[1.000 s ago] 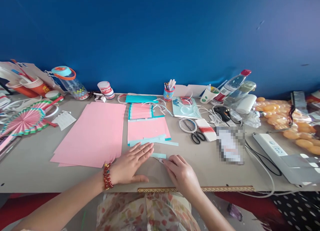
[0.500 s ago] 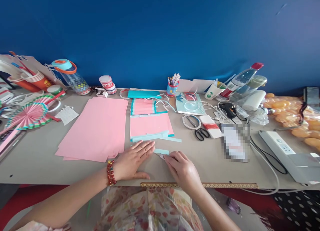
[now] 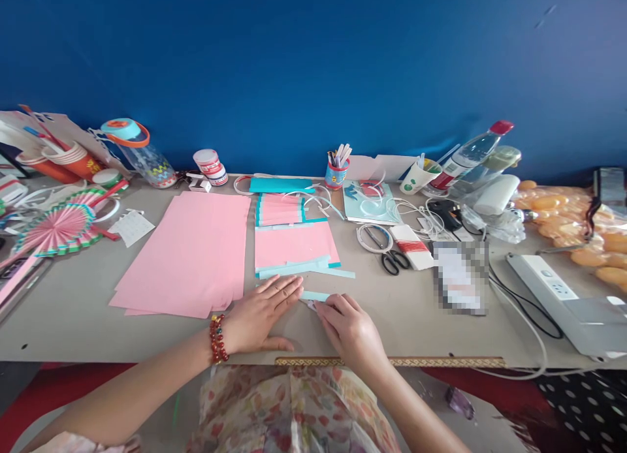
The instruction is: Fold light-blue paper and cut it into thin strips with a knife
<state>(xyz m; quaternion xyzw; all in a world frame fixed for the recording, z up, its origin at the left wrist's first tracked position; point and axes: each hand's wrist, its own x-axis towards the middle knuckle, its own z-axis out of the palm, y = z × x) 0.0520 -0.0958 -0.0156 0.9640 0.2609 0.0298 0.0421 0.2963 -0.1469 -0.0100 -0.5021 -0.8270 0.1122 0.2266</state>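
Observation:
My left hand (image 3: 267,309) lies flat with its fingers stretched out, its fingertips over a light blue paper strip (image 3: 316,296) on the table. Part of that strip is hidden under the fingers. In my closed right hand (image 3: 350,326) is a small pale craft knife (image 3: 309,304), its thin tip pointing left along the strip's near edge. Most of the knife is covered by the fingers. Just beyond my hands lies a pink sheet with blue edging (image 3: 294,245), with several loose light blue strips (image 3: 337,273) across its near edge.
Large pink sheets (image 3: 191,250) are stacked at left, near a folded paper fan (image 3: 59,228). Black-handled scissors (image 3: 392,262), wound red string (image 3: 414,247), and a power strip (image 3: 548,286) lie at right. Bottles and cups line the back. A patterned strip (image 3: 441,362) runs along the front edge.
My right hand has shifted slightly left with the craft knife, closer to my left fingertips. My left hand stays flat in the same place.

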